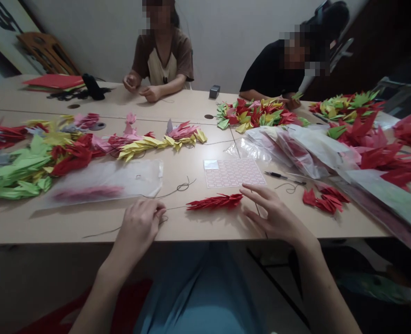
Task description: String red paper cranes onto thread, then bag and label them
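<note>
The left hand (138, 230) pinches dark thread (176, 207) leading to strung red origami cranes (215, 201) on the table (198, 227); the right hand (273, 214) spreads wide beside them, near a sheet of pink-edged labels (234, 173), their print unreadable.

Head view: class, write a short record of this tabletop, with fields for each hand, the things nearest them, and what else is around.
Left hand: pinching a dark thread
Right hand: open, fingertips beside a strand of red paper cranes
Nearby: sheet of pink labels; black pen
Rest: two seated people across the pale table; heaped red, yellow and green paper cranes
</note>
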{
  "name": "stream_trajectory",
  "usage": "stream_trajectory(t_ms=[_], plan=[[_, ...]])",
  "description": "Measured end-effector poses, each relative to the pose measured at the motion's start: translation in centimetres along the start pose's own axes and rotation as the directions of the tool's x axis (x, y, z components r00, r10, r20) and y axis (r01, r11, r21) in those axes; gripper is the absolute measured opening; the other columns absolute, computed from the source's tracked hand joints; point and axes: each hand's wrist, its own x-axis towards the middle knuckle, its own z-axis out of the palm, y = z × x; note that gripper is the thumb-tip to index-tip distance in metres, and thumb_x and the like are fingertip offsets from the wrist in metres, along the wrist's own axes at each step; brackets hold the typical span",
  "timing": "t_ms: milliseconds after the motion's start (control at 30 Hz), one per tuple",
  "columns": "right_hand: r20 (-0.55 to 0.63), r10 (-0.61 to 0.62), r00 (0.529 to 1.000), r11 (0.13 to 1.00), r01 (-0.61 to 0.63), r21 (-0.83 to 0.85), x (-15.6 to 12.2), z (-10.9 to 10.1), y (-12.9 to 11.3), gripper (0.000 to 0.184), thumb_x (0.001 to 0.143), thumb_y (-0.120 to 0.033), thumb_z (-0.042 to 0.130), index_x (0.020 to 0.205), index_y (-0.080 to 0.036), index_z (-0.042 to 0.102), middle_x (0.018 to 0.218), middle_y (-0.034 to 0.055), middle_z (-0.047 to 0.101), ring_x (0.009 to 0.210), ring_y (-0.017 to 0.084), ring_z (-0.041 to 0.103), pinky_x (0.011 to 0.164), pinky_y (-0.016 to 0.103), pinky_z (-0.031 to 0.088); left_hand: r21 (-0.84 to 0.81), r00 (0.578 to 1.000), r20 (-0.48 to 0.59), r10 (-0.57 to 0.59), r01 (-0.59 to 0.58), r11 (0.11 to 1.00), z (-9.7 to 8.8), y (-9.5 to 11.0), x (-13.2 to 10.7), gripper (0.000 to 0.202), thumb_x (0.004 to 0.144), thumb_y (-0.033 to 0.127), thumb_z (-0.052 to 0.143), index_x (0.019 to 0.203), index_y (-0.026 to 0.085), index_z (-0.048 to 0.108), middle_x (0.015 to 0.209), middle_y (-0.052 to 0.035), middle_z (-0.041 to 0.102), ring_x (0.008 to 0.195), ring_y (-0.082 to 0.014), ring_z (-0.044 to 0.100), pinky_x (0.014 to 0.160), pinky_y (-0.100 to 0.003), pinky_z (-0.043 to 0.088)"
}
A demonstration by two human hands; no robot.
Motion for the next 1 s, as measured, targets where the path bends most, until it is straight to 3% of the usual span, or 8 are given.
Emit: stream_trajectory(t_ms=[67,167,300,467,633,800,900,1000], plan=[[0.036,0.042,0.998,0.994,-0.046,0.101,-0.1,0.9,1.1,0.048,0.089,-0.027,0.053,0.136,-0.025,0.044,0.137,0.0105,0.050,0.125,0.023,0.048,0.100,0.044,0.044,0.005,1.000,-0.030,0.006,-0.006,1.000,-0.1,0.2,0.3,0.011,0.089,0.024,0.047,0.087,0.019,0.056,0.086,-0.0050,0.063,0.085,-0.0233,0.054,0.077,-0.038,0.041],[-0.001,0.063,0.998,0.986,-0.062,0.152,0.3,2.6,1.6,0.043,0.090,-0.027,0.052,0.132,-0.025,0.048,0.127,0.0103,0.058,0.118,0.023,0.053,0.098,0.046,0.045,-0.036,0.995,-0.066,0.079,-0.082,0.996,0.5,1.5,1.1,0.018,0.090,0.028,0.048,0.101,0.017,0.057,0.099,-0.0070,0.064,0.096,-0.0238,0.056,0.086,-0.039,0.042],[-0.081,0.072,0.994,0.988,-0.059,0.145,0.7,3.7,1.0,0.028,0.089,-0.026,0.054,0.117,-0.024,0.058,0.107,0.0077,0.068,0.101,0.022,0.062,0.092,0.048,0.046,-0.086,0.985,0.006,0.171,-0.169,0.982,1.9,3.5,2.2,0.017,0.090,0.026,0.051,0.104,0.017,0.056,0.104,-0.0068,0.064,0.102,-0.0228,0.056,0.092,-0.041,0.039],[-0.124,0.074,0.990,0.986,-0.054,0.159,-0.1,3.2,0.2,0.009,0.087,-0.022,0.058,0.095,-0.022,0.062,0.102,0.0073,0.069,0.095,0.021,0.064,0.083,0.043,0.050,-0.181,0.982,0.089,0.169,-0.151,0.972,2.5,4.0,2.3,0.007,0.090,0.021,0.052,0.094,0.019,0.057,0.094,-0.0037,0.064,0.093,-0.0197,0.057,0.084,-0.037,0.041],[-0.039,0.040,0.998,0.987,-0.033,0.158,-1.4,2.5,-0.5,0.023,0.085,-0.023,0.060,0.108,-0.022,0.058,0.114,0.0093,0.065,0.105,0.023,0.060,0.088,0.045,0.046,-0.248,0.977,0.081,0.198,-0.172,0.953,2.2,4.0,2.0,0.007,0.088,0.017,0.055,0.094,0.019,0.056,0.100,-0.0036,0.066,0.097,-0.0183,0.058,0.087,-0.037,0.040],[-0.105,0.077,0.992,0.982,-0.057,0.181,-2.1,2.7,-0.5,0.008,0.086,-0.020,0.060,0.094,-0.021,0.058,0.099,0.0068,0.067,0.091,0.019,0.061,0.080,0.039,0.048,-0.284,0.968,0.124,0.220,-0.177,0.942,2.0,4.3,1.9,0.011,0.088,0.023,0.057,0.099,0.021,0.057,0.106,-0.0028,0.066,0.102,-0.0189,0.058,0.090,-0.038,0.037],[-0.112,0.113,0.987,0.978,-0.091,0.188,-2.3,2.9,-0.4,0.013,0.084,-0.023,0.062,0.096,-0.021,0.057,0.094,0.0060,0.065,0.087,0.019,0.061,0.077,0.037,0.049,-0.291,0.977,0.104,0.185,-0.148,0.945,2.1,4.2,1.6,0.015,0.090,0.024,0.053,0.105,0.021,0.056,0.105,-0.0027,0.067,0.102,-0.0174,0.058,0.090,-0.035,0.039],[-0.105,0.132,0.986,0.977,-0.112,0.182,-2.3,2.8,-0.4,0.020,0.084,-0.022,0.062,0.103,-0.022,0.057,0.093,0.0058,0.065,0.086,0.020,0.061,0.076,0.036,0.049,-0.299,0.990,0.088,0.110,-0.079,0.951,2.2,4.2,1.2,0.032,0.086,0.029,0.060,0.116,0.019,0.052,0.107,-0.0039,0.066,0.104,-0.0188,0.056,0.090,-0.034,0.042]])
